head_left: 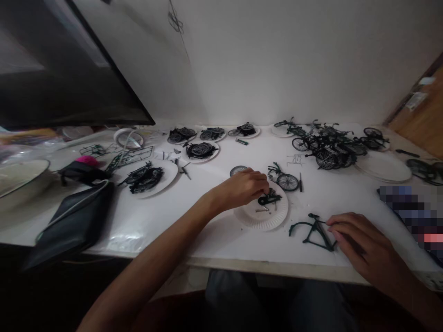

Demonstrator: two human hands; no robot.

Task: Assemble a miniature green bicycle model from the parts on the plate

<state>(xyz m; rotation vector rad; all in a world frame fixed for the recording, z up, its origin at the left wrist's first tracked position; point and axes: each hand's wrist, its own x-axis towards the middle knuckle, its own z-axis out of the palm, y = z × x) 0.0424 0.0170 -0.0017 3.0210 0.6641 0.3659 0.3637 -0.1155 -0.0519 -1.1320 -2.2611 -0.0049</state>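
A white paper plate [259, 221] near the middle holds small dark parts [270, 199]. Over its upper edge is my left hand [249, 184], fingers pressed together and pointing down; what they hold, if anything, is hidden. To the right, a dark green miniature bicycle frame [315, 233] lies flat on the table. My right hand [358, 237] rests at the frame's right end, fingertips touching it, fingers stretched and somewhat apart. Behind the plate sit a small wheel [238, 170] and a front section with a wheel [287, 181], beside a slim dark tool [301, 182].
Assembled miniature bicycles [327, 147] are heaped at the back right, near stacked plates [384, 167]. Several plates of black parts stand at the back and left, including one large plate [169, 177]. A black pouch [76, 221], a bowl [24, 182] and a screen [69, 69] are on the left.
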